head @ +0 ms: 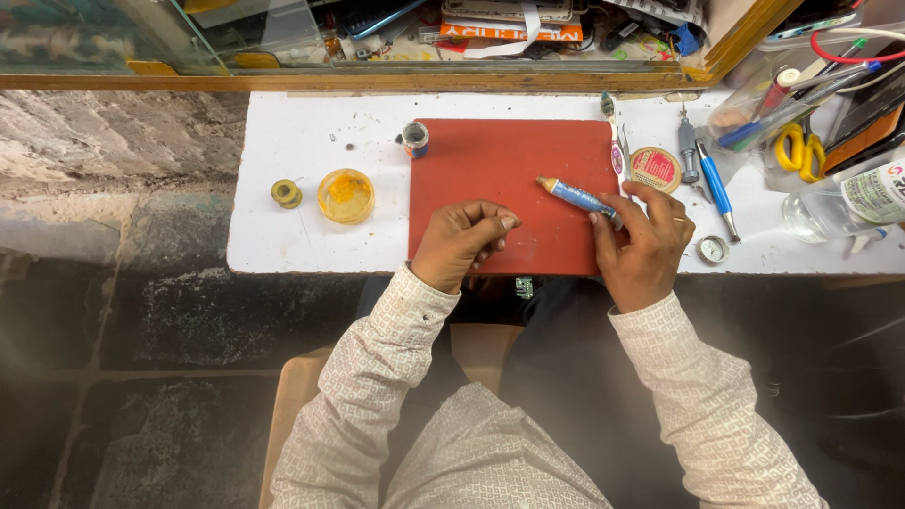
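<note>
Nearest the body, both hands rest on a red mat [509, 170] at the front edge of the white bench [292, 141]. The left hand [459, 242] is curled into a loose fist, thumb laid over the fingers, and nothing can be seen inside it. The right hand [644, 240] pinches the rear end of a blue tube with an orange tip [575, 196]; the tube lies slanted across the mat, tip pointing up and left. The two hands are apart, the tube's free end between them.

Just right of the right hand lies a small round metal piece [713, 249], and beyond it a blue pen [715, 182]. A round red-labelled tin [655, 168] sits just off the mat's right edge. Left of the mat stand a shallow yellow dish [346, 195] and a small yellow roll [287, 193]. At the mat's far left corner is a small dark pot [415, 138]. Farther right, yellow-handled scissors [800, 149] lie among clutter.
</note>
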